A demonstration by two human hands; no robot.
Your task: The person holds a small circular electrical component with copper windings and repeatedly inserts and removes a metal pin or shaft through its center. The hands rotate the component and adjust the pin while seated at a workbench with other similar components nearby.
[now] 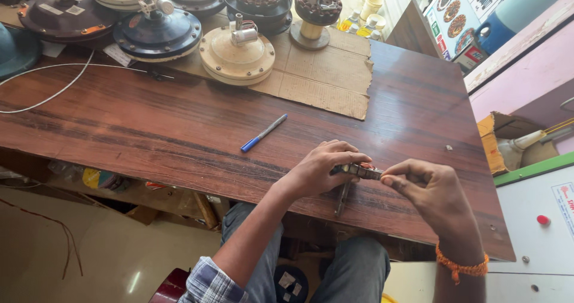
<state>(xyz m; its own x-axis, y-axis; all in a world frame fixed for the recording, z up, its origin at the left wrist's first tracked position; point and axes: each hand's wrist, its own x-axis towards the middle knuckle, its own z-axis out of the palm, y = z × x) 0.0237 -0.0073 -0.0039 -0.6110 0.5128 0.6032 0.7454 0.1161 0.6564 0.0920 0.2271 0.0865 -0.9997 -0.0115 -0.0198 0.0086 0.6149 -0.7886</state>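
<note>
Small metal part (pixel 357 170) being gripped at desk (pixel 179 124) near edge: left hand (pixel 320 168) fingers clenched around it, right hand (pixel 431 190) pinching its end.

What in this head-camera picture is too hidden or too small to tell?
- Small metal part: mostly covered by the left hand and right hand; its shape is unclear.
- Thin rod under the hands: top end hidden.
- White cable: runs off the left edge.
- Box pictures: too small, cut by the top edge.
</note>
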